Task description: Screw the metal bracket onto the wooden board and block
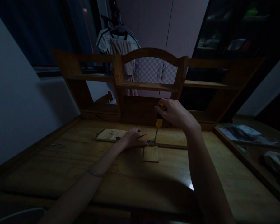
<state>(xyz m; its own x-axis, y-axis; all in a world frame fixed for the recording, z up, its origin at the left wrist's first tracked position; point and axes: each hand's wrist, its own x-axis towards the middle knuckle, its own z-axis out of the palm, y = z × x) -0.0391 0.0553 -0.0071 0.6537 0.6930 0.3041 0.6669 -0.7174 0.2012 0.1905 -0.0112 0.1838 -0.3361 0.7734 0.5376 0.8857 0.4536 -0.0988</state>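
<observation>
My right hand [174, 112] is wrapped round the yellow-and-black handle of a screwdriver [159, 122]. The screwdriver stands nearly upright, its tip down at a small metal hinge [151, 142]. That hinge lies along the near edge of a long, flat wooden board [174, 139]. Across the board rests my left hand [132, 137], fingers stretched and apart, with fingertips close beside the hinge. A small square wooden piece [151, 154] lies on the desk just in front of the hinge. Whether a screw sits under the tip is too small to tell.
The wooden desk [84, 174] carries a shelf unit [148, 85] along its back. Small thin items [57, 144] lie at the left. To the right, beyond a raised wooden edge, are papers and bags [247, 132]. Clothes [121, 42] hang behind. The room is dim.
</observation>
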